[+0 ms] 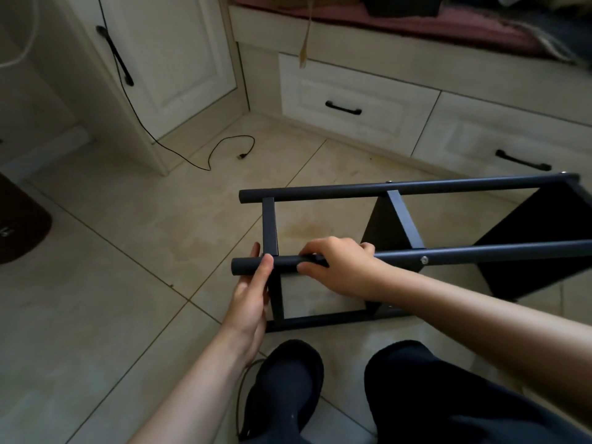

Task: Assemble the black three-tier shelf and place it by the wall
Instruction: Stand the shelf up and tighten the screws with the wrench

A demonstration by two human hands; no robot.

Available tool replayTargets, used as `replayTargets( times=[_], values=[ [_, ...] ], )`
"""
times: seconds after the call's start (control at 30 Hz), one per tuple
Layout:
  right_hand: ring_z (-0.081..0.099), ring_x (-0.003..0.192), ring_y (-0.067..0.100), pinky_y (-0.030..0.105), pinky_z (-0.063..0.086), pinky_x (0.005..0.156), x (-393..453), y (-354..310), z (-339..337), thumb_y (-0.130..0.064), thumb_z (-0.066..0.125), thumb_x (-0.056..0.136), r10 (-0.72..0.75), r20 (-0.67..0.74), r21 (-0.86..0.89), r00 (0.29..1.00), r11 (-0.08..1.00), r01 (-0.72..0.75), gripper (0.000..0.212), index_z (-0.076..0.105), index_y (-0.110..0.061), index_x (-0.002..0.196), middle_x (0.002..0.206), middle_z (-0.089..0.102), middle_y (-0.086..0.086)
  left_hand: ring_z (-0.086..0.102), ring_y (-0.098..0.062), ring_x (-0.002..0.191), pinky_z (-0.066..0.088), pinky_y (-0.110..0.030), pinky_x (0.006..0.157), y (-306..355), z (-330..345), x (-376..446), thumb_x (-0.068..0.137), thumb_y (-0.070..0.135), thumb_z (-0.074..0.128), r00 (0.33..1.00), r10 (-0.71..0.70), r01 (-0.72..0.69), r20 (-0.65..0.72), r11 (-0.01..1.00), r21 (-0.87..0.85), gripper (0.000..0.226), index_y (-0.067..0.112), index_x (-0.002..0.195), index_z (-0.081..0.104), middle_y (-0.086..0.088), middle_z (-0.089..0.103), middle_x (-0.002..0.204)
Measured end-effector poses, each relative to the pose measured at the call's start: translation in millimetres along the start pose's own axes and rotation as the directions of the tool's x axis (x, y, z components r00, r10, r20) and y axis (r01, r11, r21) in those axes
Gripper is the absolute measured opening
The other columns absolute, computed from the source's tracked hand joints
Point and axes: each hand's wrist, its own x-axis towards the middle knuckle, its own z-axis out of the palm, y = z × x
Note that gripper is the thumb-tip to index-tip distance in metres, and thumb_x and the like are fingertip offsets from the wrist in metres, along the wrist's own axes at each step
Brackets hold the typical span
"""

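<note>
Head view showed the black shelf (400,219) lying on its side on the tiled floor (128,251), in front of the white drawers (352,100). The left hand (250,296) held the near pole (480,253) by its end, with the thumb over the top and the fingers curled behind it. The right hand (339,267) gripped the same pole just beside the left hand, fingers wrapped around it. The far pole (400,189) ran along the top of the shelf. A thin black cable (224,149) lay on the floor near the white cupboard (179,59). The person's dark slipper (285,386) sat below the hands.
</note>
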Motion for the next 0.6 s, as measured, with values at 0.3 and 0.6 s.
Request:
replayTargets(
  times=[0.3,0.6],
  values=[
    [0.058,0.104,0.016,0.059,0.033,0.104,-2.9,-9.6,-21.7,-0.049,0.056,0.095,0.022,-0.016,0.103,1.0,0.995,-0.02,0.029,0.066,-0.032,0.116,0.102,0.064,-0.013,0.07,0.001,0.098,0.054,-0.011,0.071,22.3,10.7,-3.9,0.087,0.038,0.066,0.998,0.037,-0.035,-0.053,0.999,0.041,0.063,0.027,0.146,0.046,0.014,0.076,0.105],
    [0.06,0.101,0.015,0.054,0.043,0.099,-23.3,-43.4,-69.7,-0.046,0.063,0.091,-0.063,-0.158,0.203,0.985,0.975,0.095,0.026,0.068,-0.032,0.112,0.098,0.065,-0.01,0.062,-0.016,0.109,0.042,-0.035,0.097,102.0,32.9,-28.3,0.061,0.059,0.073,0.977,0.179,-0.15,-0.111,0.961,0.232,0.05,0.025,0.097,0.066,0.001,0.073,0.106]
  ],
)
